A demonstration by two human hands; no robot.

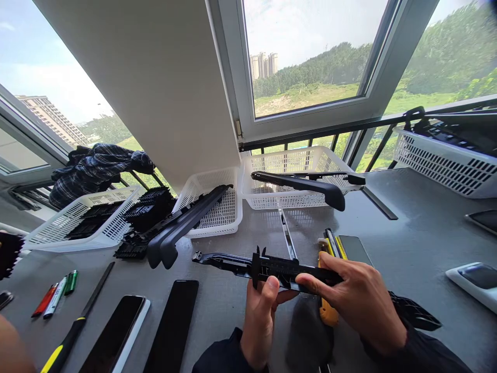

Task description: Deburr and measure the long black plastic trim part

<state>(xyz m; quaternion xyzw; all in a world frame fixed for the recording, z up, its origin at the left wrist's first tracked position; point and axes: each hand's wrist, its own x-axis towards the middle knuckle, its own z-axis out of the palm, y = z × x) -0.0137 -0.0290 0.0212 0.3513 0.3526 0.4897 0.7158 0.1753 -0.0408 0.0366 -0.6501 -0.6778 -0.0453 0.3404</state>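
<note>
A long black plastic trim piece [225, 261] with ribs and small clips is held level above the grey table. My left hand [262, 316] closes on its middle from below, thumb in front. Beside that thumb, an upright black bracket-like part [256, 267] sits across the piece. My right hand [361, 295] grips the right end between thumb and fingers, hiding that end. Beneath my right hand lies a yellow-handled tool [328, 313], partly covered. A ribbed black plastic part [415, 311] rests on the table beside my right wrist.
White baskets [240, 230] line the back, with long black handle-like parts [198, 220] leaning on them. At left lie lighters [56, 297], a file [97, 290] with a yellow-black handle, and two phone-like slabs [116, 331]. Someone's bare skin [11, 344] shows at lower left.
</note>
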